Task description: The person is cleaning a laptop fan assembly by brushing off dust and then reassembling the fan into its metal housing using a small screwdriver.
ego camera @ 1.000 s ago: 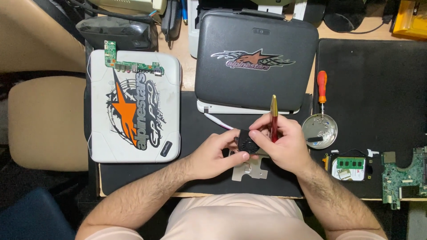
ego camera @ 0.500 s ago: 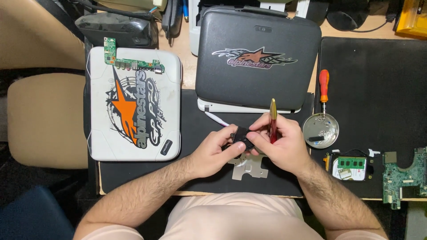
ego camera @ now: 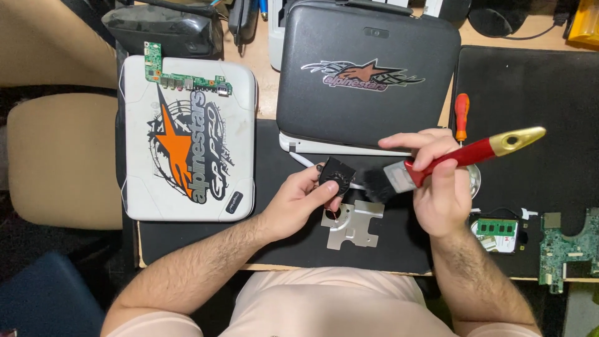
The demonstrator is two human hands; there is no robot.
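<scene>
The left hand (ego camera: 299, 203) grips a small black fan (ego camera: 337, 175) above the dark mat (ego camera: 281, 243) at the surface's near edge. The right hand (ego camera: 440, 187) closes on a red-handled brush (ego camera: 449, 159), bristles touching the fan. A metal bracket (ego camera: 352, 223) lies below, partly hidden.

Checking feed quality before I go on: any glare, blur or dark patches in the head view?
Head view: sharp and evenly lit over the left hand, small black fan and right hand; slight sheen on the brush gold tip; the lower-left corner falls into shadow.
</scene>
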